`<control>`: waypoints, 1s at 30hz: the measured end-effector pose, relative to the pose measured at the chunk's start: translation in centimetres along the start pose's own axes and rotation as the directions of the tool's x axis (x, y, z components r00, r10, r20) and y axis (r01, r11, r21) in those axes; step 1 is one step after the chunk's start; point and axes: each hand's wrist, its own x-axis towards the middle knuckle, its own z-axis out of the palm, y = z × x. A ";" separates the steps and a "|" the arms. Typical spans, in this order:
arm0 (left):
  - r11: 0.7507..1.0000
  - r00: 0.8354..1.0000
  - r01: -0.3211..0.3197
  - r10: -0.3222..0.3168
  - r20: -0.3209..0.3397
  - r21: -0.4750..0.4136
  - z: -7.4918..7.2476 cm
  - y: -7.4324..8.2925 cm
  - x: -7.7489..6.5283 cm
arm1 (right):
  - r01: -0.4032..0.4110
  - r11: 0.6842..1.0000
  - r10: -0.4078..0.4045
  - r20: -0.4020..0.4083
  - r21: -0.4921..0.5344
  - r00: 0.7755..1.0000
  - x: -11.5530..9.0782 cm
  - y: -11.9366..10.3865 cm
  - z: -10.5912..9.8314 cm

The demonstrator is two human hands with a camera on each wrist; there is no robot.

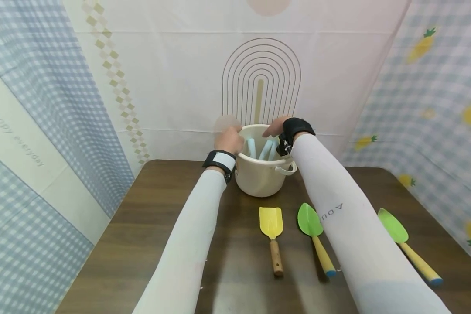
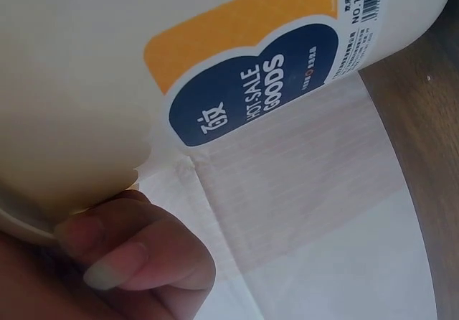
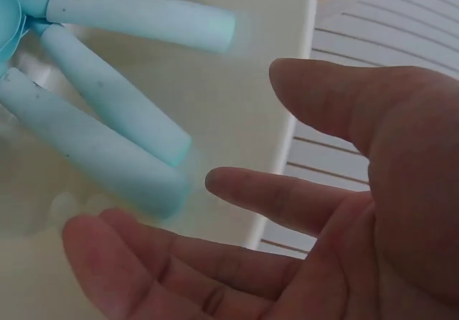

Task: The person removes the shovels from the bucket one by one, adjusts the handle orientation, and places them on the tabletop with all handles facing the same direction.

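Note:
A cream-white bucket point(image 1: 259, 176) stands at the far edge of the table. Inside it are three tools with pale blue handles point(image 3: 140, 20); their blue heads point(image 3: 10, 15) show only in part. My left hand point(image 1: 229, 140) grips the bucket's rim on the left side, fingers curled at the edge beside the label point(image 2: 244, 76) in the left wrist view. Over the bucket's opening, at the right side, hovers my right hand point(image 3: 315, 227). Its fingers and thumb are spread near the blue handles, apart from them, and nothing is held.
On the dark wooden table point(image 1: 161, 209) lie a yellow shovel point(image 1: 271, 222) and two green trowels with yellow handles, one green trowel point(image 1: 309, 220) in the middle and another green trowel point(image 1: 393, 226) at the right. Behind the table hangs a patterned cloth point(image 1: 180, 78).

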 end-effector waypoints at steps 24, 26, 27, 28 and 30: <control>1.000 1.000 -0.022 0.022 0.012 0.019 0.2 1.2 0.1 | 0.052 0.998 -0.048 -0.151 0.024 0.987 -1.9 1.3 0.6; 1.000 1.000 -0.023 0.023 0.014 0.021 0.4 1.2 0.1 | 0.057 0.998 -0.055 -0.167 0.006 0.984 -1.5 1.6 0.3; 1.000 1.000 -0.023 0.023 0.014 0.021 0.4 1.1 0.2 | 0.065 0.998 -0.067 -0.180 -0.018 0.981 -1.3 1.8 0.1; 1.000 1.000 -0.022 0.022 0.015 0.021 0.5 1.1 0.3 | 0.077 0.996 -0.084 -0.195 -0.042 0.977 -1.2 1.9 -0.2; 0.999 1.000 -0.021 0.021 0.012 0.024 0.5 1.1 0.4 | 0.098 0.993 -0.109 -0.218 -0.060 0.970 -1.3 2.1 -0.8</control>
